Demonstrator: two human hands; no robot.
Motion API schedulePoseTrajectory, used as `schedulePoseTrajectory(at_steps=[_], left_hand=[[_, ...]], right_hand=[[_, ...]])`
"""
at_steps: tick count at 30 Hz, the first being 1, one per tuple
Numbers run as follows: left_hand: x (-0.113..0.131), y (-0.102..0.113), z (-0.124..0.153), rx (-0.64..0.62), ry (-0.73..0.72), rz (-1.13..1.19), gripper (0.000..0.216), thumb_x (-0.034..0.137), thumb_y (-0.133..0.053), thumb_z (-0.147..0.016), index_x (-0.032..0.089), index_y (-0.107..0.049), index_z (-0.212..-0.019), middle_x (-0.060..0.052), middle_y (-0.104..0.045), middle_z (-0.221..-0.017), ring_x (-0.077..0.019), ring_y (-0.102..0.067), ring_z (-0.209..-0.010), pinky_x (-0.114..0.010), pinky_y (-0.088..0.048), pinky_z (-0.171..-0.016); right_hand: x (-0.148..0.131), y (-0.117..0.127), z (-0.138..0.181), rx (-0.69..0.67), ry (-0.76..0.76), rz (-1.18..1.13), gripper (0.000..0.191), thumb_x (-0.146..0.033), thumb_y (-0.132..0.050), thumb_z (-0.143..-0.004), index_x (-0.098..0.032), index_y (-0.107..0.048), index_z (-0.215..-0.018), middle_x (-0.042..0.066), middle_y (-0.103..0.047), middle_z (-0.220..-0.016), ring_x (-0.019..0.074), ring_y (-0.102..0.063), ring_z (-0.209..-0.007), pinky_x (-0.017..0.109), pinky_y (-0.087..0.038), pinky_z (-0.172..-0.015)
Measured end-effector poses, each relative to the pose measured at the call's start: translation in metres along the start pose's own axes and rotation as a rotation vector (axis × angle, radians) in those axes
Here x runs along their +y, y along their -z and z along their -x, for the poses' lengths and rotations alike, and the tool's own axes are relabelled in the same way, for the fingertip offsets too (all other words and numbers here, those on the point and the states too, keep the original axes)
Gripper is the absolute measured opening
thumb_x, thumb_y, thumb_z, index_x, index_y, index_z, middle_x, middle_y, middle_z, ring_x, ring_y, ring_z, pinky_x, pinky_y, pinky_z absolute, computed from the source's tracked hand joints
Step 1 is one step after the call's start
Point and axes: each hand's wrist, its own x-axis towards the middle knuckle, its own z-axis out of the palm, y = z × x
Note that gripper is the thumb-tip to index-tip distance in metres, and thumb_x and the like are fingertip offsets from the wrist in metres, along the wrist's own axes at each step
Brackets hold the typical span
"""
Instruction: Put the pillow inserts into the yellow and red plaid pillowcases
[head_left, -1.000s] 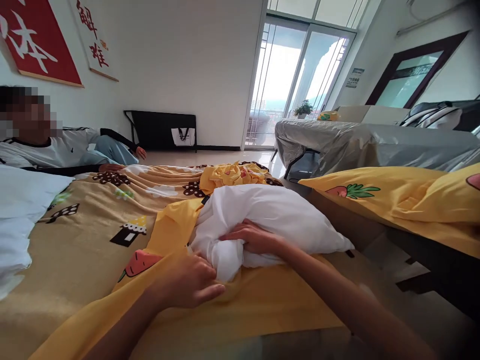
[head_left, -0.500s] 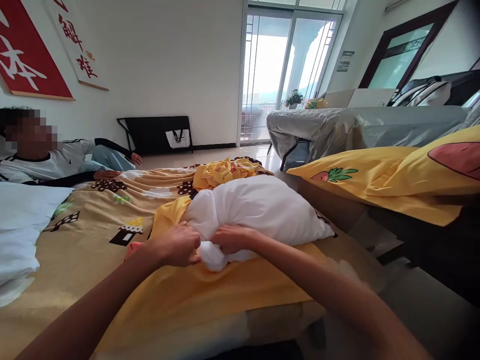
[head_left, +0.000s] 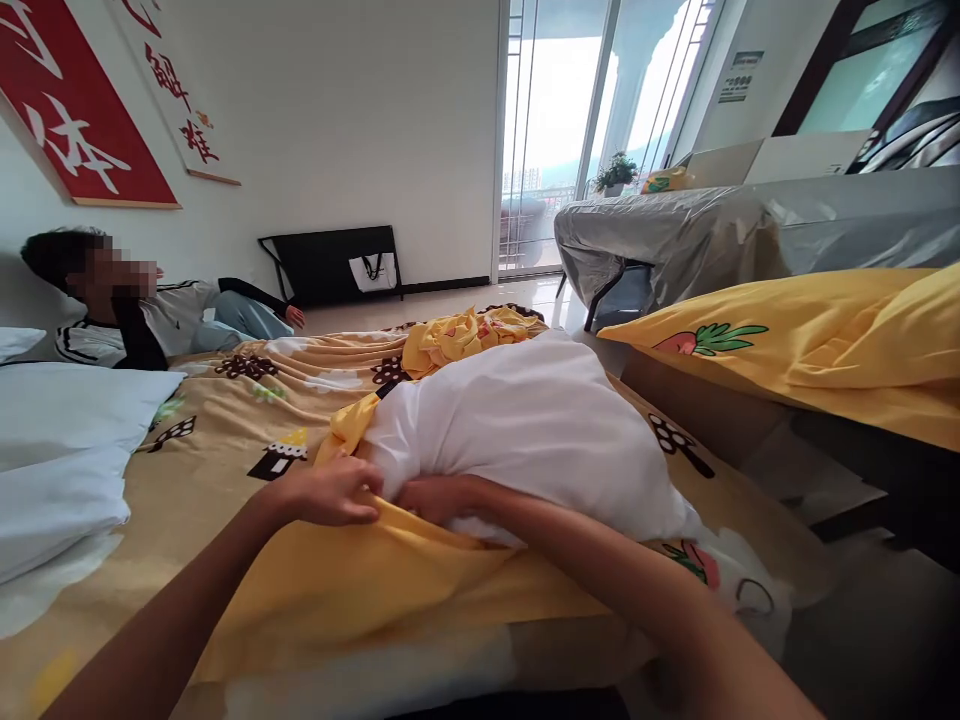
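A white pillow (head_left: 525, 420) lies on a yellow carrot-print pillowcase (head_left: 360, 590) spread over the bed. My left hand (head_left: 330, 492) pinches the edge of the yellow pillowcase at the pillow's near corner, fingers closed on the cloth. My right hand (head_left: 435, 497) is tucked under that same corner of the pillow, pushing it into the case's mouth; its fingers are mostly hidden by yellow fabric.
The bed carries a tan cartoon-print blanket (head_left: 225, 420) and a crumpled yellow cloth (head_left: 465, 335). White pillows (head_left: 67, 440) lie at left. Another person (head_left: 150, 315) reclines at the far left. A second bed with yellow bedding (head_left: 810, 340) stands right, a covered table (head_left: 735, 230) behind.
The yellow pillowcase edge has been drawn up over the pillow's near corner. Both hands have moved closer together at that corner, and the right hand has slipped under the fabric.
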Motion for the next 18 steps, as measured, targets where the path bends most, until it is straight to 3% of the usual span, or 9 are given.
schedulePoseTrajectory(at_steps=[2,5,7,9,11,13,15,18], left_hand=[[-0.004,-0.02,0.008,0.087,-0.021,0.018,0.017,0.03,-0.052,-0.081,0.02,-0.065,-0.087,-0.005,-0.066,-0.096,-0.0208,-0.06,-0.093,-0.03,-0.041,-0.086],[0.001,-0.052,0.025,0.465,0.014,-0.038,0.027,0.025,-0.045,-0.087,0.022,-0.06,-0.109,-0.009,-0.06,-0.119,-0.0246,-0.055,-0.112,-0.039,-0.037,-0.097],[0.0,-0.074,0.043,0.711,0.133,-0.07,0.037,0.026,-0.043,-0.089,0.024,-0.051,-0.124,-0.011,-0.054,-0.131,-0.0265,-0.05,-0.121,-0.042,-0.036,-0.098],[-0.011,-0.098,0.064,0.844,0.325,-0.023,0.038,0.034,-0.042,-0.089,0.023,-0.048,-0.126,-0.011,-0.055,-0.13,-0.0278,-0.051,-0.121,-0.042,-0.039,-0.095],[-0.029,-0.123,0.085,0.84,0.591,0.098,0.044,0.048,-0.042,-0.087,0.019,-0.052,-0.118,-0.014,-0.059,-0.123,-0.0307,-0.056,-0.114,-0.043,-0.044,-0.091],[-0.048,-0.143,0.1,0.708,0.79,0.259,0.053,0.061,-0.041,-0.083,0.017,-0.059,-0.105,-0.015,-0.065,-0.111,-0.0326,-0.06,-0.106,-0.042,-0.047,-0.087],[-0.06,-0.156,0.106,0.554,0.834,0.414,0.056,0.068,-0.039,-0.081,0.019,-0.063,-0.095,-0.011,-0.07,-0.102,-0.0308,-0.064,-0.1,-0.038,-0.048,-0.084],[-0.058,-0.155,0.096,0.42,0.781,0.574,0.059,0.071,-0.035,-0.08,0.021,-0.066,-0.085,-0.006,-0.073,-0.092,-0.0289,-0.066,-0.092,-0.033,-0.049,-0.078]], right_hand=[[0.001,0.0,0.013,-0.049,0.026,0.052,0.025,-0.009,-0.065,-0.077,-0.017,-0.067,-0.101,0.0,-0.069,-0.096,0.0134,-0.062,-0.08,0.022,-0.049,-0.069],[-0.006,0.001,0.037,0.082,0.055,0.312,0.031,-0.01,-0.062,-0.074,-0.017,-0.065,-0.104,0.005,-0.068,-0.094,0.0178,-0.061,-0.084,0.027,-0.047,-0.074],[-0.018,0.0,0.057,0.225,0.076,0.487,0.025,-0.014,-0.057,-0.08,-0.015,-0.064,-0.104,0.01,-0.067,-0.098,0.0209,-0.059,-0.091,0.034,-0.045,-0.082],[-0.031,-0.004,0.079,0.357,0.085,0.584,0.026,-0.017,-0.048,-0.089,-0.014,-0.062,-0.111,0.014,-0.063,-0.111,0.0228,-0.055,-0.103,0.038,-0.041,-0.09],[-0.044,-0.012,0.101,0.457,0.086,0.588,0.031,-0.018,-0.042,-0.094,-0.017,-0.057,-0.121,0.015,-0.058,-0.123,0.0236,-0.05,-0.114,0.04,-0.038,-0.094],[-0.051,-0.023,0.117,0.503,0.06,0.527,0.03,-0.019,-0.041,-0.095,-0.019,-0.056,-0.121,0.013,-0.06,-0.12,0.0226,-0.051,-0.111,0.039,-0.039,-0.092],[-0.053,-0.036,0.123,0.513,-0.026,0.441,0.024,-0.023,-0.044,-0.094,-0.019,-0.061,-0.111,0.011,-0.064,-0.106,0.0215,-0.055,-0.097,0.037,-0.041,-0.087],[-0.05,-0.053,0.113,0.5,-0.22,0.312,0.017,-0.028,-0.052,-0.091,-0.017,-0.062,-0.098,0.011,-0.064,-0.096,0.0234,-0.056,-0.091,0.038,-0.043,-0.084]])
